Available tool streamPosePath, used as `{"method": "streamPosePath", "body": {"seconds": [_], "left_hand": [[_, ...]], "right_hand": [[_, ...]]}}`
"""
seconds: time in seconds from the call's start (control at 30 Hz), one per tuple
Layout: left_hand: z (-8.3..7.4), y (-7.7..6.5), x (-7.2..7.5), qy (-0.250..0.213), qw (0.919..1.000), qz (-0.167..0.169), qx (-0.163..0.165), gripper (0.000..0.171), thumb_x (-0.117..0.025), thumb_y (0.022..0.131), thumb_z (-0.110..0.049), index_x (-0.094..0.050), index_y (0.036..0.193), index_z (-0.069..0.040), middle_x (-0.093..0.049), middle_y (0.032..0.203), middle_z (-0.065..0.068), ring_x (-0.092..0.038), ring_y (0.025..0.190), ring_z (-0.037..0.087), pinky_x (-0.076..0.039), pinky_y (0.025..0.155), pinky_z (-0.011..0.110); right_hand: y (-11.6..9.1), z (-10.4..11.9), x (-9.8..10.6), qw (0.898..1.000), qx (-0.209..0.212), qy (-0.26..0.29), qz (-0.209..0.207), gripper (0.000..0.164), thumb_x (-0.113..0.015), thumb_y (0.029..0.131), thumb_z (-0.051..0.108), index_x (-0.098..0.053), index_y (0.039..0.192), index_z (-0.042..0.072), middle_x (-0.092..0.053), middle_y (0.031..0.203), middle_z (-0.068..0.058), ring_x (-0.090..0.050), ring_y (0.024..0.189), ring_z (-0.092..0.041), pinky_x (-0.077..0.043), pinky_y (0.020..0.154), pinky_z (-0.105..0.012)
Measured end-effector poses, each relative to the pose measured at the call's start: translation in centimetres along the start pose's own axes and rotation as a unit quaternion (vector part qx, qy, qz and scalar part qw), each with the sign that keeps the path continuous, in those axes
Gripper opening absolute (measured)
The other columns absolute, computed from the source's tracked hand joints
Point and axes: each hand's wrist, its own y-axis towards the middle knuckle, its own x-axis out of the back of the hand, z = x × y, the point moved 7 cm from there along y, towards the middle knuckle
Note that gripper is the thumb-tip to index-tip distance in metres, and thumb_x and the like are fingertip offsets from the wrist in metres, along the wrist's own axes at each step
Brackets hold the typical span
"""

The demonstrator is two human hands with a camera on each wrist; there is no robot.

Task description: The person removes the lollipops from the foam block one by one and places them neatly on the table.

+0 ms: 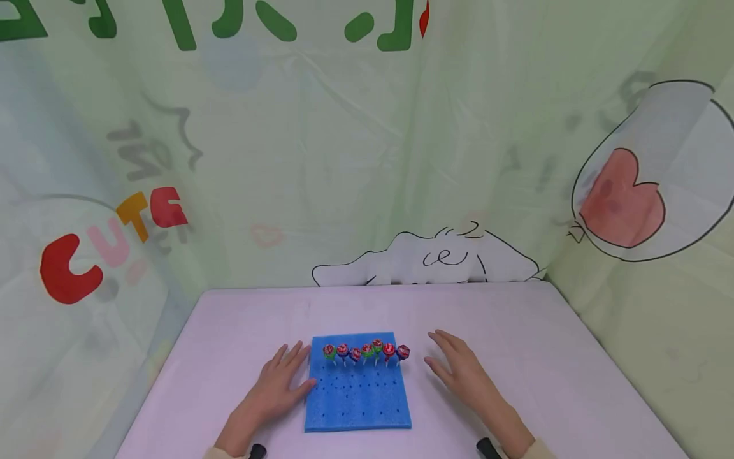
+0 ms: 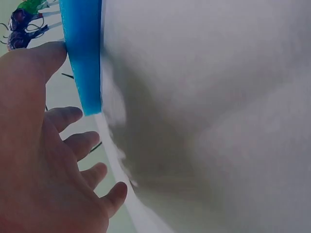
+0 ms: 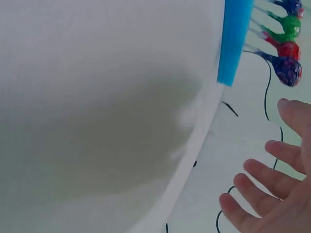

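On the counter (image 1: 487,312), the blue board (image 1: 358,403) with its crosswise row of lollipops (image 1: 367,350) lies between your left hand (image 1: 276,384), nearer, at its edge, and your right hand (image 1: 464,371), both hands' fingers loosely extended, holding nothing.

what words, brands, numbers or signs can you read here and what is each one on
"CUTE": coloured letters on the curtain, at the left of the head view.
Green characters along the curtain's top: cut off by the picture edge, not readable.
Grey marks on the curtain: too faint to read.
Lollipop wrappers: printed, but too small and blurred to read.
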Motion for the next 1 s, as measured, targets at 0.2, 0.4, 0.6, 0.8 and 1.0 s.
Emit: {"method": "streamPosePath", "body": {"seconds": [0.2, 0.4, 0.6, 0.8, 1.0], "left_hand": [[-0.9, 0.0, 0.3, 0.004, 0.9999, 0.001, -0.014, 0.078, -0.055, 0.094, -0.064, -0.035, 0.157, -0.025, -0.028, 0.167, 0.003, -0.016, 0.155, 0.04, -0.019, 0.12, 0.068], [-1.1, 0.0, 0.3, 0.006, 0.9998, 0.002, -0.019, 0.077, -0.057, 0.093, -0.063, -0.036, 0.157, -0.026, -0.028, 0.167, 0.004, -0.016, 0.155, 0.041, -0.02, 0.119, 0.069], [-1.0, 0.0, 0.3, 0.007, 0.9998, 0.005, -0.015, 0.078, -0.057, 0.092, -0.065, -0.036, 0.157, -0.027, -0.028, 0.167, 0.004, -0.015, 0.155, 0.04, -0.019, 0.119, 0.069], [-1.3, -0.1, 0.3, 0.002, 0.9999, 0.011, -0.01, 0.078, -0.058, 0.092, -0.066, -0.037, 0.156, -0.026, -0.029, 0.166, 0.005, -0.015, 0.155, 0.041, -0.019, 0.119, 0.069], [-1.5, -0.2, 0.4, 0.002, 0.9999, 0.01, -0.009, 0.079, -0.059, 0.091, -0.065, -0.038, 0.156, -0.026, -0.03, 0.166, 0.006, -0.016, 0.155, 0.042, -0.02, 0.118, 0.07]], "right_hand": [[0.0, 1.9, 0.3, 0.997, 0.061, 0.0, -0.047, 0.055, -0.079, 0.088, 0.027, -0.06, 0.138, 0.014, -0.058, 0.141, -0.011, -0.055, 0.131, -0.032, -0.051, 0.104, -0.051], [0.2, 3.4, 0.4, 0.989, 0.122, -0.026, -0.08, 0.054, -0.084, 0.083, 0.026, -0.063, 0.131, 0.015, -0.062, 0.133, -0.007, -0.059, 0.126, -0.026, -0.054, 0.101, -0.044], [0.3, 4.5, 0.2, 0.979, 0.171, -0.041, -0.101, 0.053, -0.087, 0.079, 0.023, -0.064, 0.126, 0.015, -0.063, 0.129, -0.006, -0.06, 0.122, -0.024, -0.055, 0.099, -0.042], [0.3, 5.0, -0.3, 0.975, 0.186, -0.055, -0.106, 0.048, -0.087, 0.079, 0.022, -0.065, 0.12, 0.015, -0.064, 0.126, -0.005, -0.061, 0.12, -0.022, -0.056, 0.099, -0.04], [0.2, 5.4, -0.4, 0.973, 0.192, -0.061, -0.113, 0.046, -0.088, 0.078, 0.021, -0.065, 0.118, 0.014, -0.064, 0.124, -0.005, -0.061, 0.119, -0.022, -0.056, 0.098, -0.04]]}}
